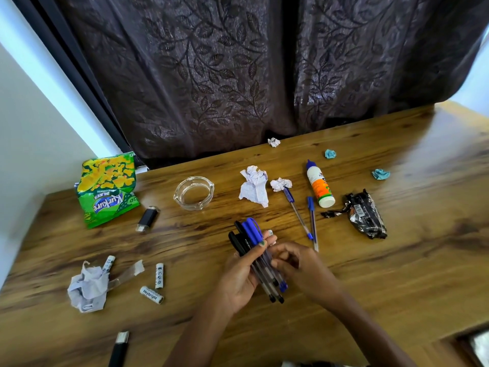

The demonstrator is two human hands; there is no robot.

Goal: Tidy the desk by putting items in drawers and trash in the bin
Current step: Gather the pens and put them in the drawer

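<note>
My left hand [238, 276] grips a bundle of blue and black pens [251, 239] above the middle of the wooden desk [397, 274]. My right hand [299, 266] pinches the same bundle from the right, fingers curled on the clear barrels. Two more blue pens [304, 215] lie on the desk just beyond my right hand. Crumpled white paper [254, 186] and a smaller ball [281, 184] sit further back. A glue bottle [318, 185] lies to their right.
A green snack bag [105, 192], glass ashtray [194, 192] and black lighter [148, 218] sit at left. Three batteries [158, 275], tape and crumpled paper [87, 287] lie front left. A black wrapper [365, 213] and blue paper balls [381, 174] are right. A dark curtain hangs behind.
</note>
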